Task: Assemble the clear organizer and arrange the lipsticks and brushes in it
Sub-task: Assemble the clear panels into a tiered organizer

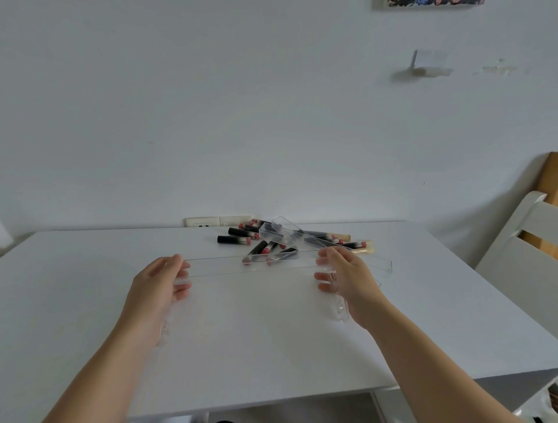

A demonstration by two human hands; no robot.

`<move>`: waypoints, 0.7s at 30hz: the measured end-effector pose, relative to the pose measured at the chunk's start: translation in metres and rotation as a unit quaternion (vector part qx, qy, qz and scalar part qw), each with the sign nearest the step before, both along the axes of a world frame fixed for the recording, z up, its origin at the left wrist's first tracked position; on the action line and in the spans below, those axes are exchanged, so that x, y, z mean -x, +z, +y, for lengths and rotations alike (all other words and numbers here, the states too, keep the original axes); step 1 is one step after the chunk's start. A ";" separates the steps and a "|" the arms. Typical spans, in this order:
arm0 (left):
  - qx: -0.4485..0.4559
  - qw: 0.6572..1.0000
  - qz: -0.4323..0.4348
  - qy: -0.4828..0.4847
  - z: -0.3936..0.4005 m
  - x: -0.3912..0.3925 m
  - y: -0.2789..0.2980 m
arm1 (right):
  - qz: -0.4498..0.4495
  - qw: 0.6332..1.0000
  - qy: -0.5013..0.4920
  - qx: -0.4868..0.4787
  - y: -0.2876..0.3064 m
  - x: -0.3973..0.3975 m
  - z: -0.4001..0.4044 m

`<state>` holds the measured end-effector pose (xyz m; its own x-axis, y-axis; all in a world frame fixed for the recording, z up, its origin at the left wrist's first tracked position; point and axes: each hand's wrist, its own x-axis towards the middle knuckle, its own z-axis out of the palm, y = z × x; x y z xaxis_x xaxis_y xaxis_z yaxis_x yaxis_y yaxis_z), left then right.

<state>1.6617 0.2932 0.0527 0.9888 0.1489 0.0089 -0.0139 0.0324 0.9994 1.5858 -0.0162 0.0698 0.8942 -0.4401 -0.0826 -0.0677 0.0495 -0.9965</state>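
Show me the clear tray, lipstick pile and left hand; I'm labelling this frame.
clear tray (250,267): head view, front wall.
lipstick pile (241,240): head view, black tube.
left hand (158,283): head view, back of hand.

No text, label, brand, number or sign can be read anywhere. The lipsticks heaped on the desk are blurred, and no lettering can be made out on their black cases. The picture edge on the wall is cut off, and only colour patches are shown.
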 end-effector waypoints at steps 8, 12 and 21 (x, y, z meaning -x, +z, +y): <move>-0.047 0.998 0.040 0.000 0.002 -0.007 0.001 | 0.018 0.996 -0.018 0.089 -0.005 -0.004 0.002; -0.043 0.997 0.058 -0.007 -0.002 -0.010 0.002 | 0.035 0.995 -0.028 0.094 -0.005 -0.007 -0.002; -0.101 0.995 -0.008 -0.022 -0.013 -0.014 0.004 | 0.027 0.992 -0.067 0.107 -0.014 -0.016 -0.012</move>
